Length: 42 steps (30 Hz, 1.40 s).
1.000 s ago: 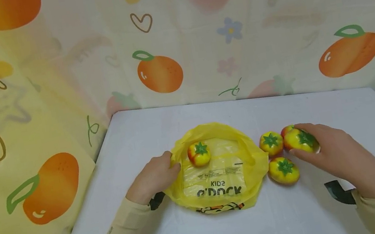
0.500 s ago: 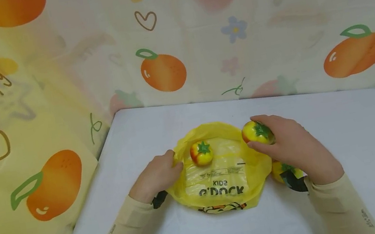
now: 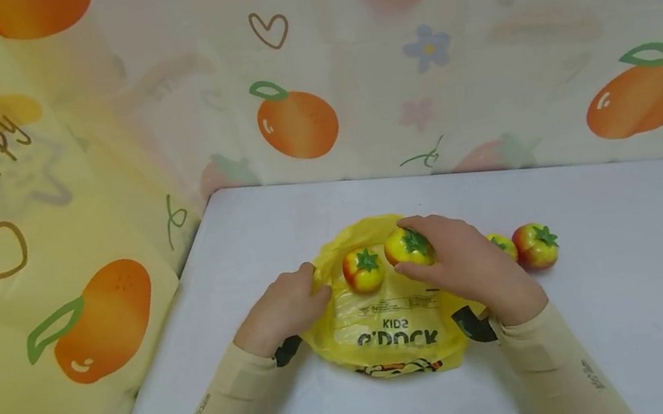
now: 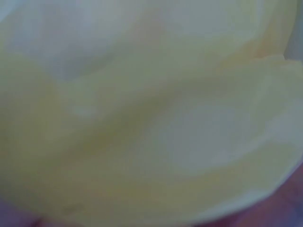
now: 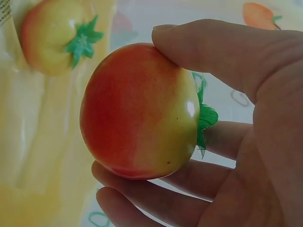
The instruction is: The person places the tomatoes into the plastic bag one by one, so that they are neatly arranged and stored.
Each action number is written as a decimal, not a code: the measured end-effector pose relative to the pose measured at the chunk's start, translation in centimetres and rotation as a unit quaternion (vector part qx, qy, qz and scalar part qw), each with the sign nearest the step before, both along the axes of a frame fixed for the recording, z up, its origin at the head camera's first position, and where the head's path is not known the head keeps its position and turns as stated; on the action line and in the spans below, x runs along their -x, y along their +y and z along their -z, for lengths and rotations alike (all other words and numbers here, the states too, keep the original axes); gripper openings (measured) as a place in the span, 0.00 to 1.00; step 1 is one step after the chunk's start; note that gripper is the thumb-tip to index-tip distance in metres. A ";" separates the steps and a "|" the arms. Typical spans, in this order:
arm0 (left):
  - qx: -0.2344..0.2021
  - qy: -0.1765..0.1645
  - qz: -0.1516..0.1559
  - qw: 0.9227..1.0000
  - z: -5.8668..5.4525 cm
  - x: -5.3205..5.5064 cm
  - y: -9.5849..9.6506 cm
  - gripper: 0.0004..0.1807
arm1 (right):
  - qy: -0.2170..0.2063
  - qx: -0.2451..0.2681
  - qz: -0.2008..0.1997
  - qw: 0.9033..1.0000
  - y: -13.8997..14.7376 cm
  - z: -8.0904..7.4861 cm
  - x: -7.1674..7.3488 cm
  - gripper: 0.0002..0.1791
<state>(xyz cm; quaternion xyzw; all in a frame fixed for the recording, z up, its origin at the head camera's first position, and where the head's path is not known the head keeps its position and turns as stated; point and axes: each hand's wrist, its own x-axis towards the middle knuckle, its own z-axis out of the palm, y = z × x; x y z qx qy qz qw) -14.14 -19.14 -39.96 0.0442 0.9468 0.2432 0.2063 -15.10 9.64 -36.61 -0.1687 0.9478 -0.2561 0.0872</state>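
My left hand [image 3: 285, 304] pinches the left rim of a yellow plastic bag [image 3: 346, 237] with printed lettering, its mouth spread wide. In the left wrist view the bag's blurred film [image 4: 142, 132] fills nearly everything. A glossy red-and-yellow toy tomato [image 3: 363, 270] with a green star-shaped calyx lies inside the bag. Over the bag's right side, my right hand [image 3: 472, 267] holds another toy tomato [image 3: 407, 248]. In the right wrist view, thumb and fingers curl around this tomato [image 5: 137, 113], and the one in the bag [image 5: 49, 38] shows beyond it.
Right of the bag, two more toy tomatoes, one nearer [image 3: 534, 246] and one partly covered [image 3: 503, 245], sit on the white table [image 3: 641, 300]. My right forearm hides part of the table there. A fruit-printed cloth [image 3: 350, 85] hangs behind the table.
My right hand has carried a toy tomato from the group on the right leftward over the bag. The left hand keeps its hold on the rim. The view has shifted slightly.
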 end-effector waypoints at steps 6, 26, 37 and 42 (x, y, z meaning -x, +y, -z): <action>0.003 0.003 0.003 1.000 0.0 0.1 0.1 0.26 | -0.009 -0.001 -0.008 1.000 -0.4 0.9 0.5 0.41; 0.015 0.002 0.001 1.000 0.2 0.0 0.6 0.25 | -0.019 -0.024 -0.006 1.000 -0.8 3.9 1.7 0.41; 0.014 -0.004 -0.005 1.000 0.2 0.2 0.4 0.26 | -0.039 -0.044 0.004 0.998 -1.7 4.6 2.0 0.41; 0.013 -0.004 -0.004 1.000 0.2 0.2 0.3 0.26 | -0.045 -0.046 0.007 0.998 -1.8 4.8 2.1 0.41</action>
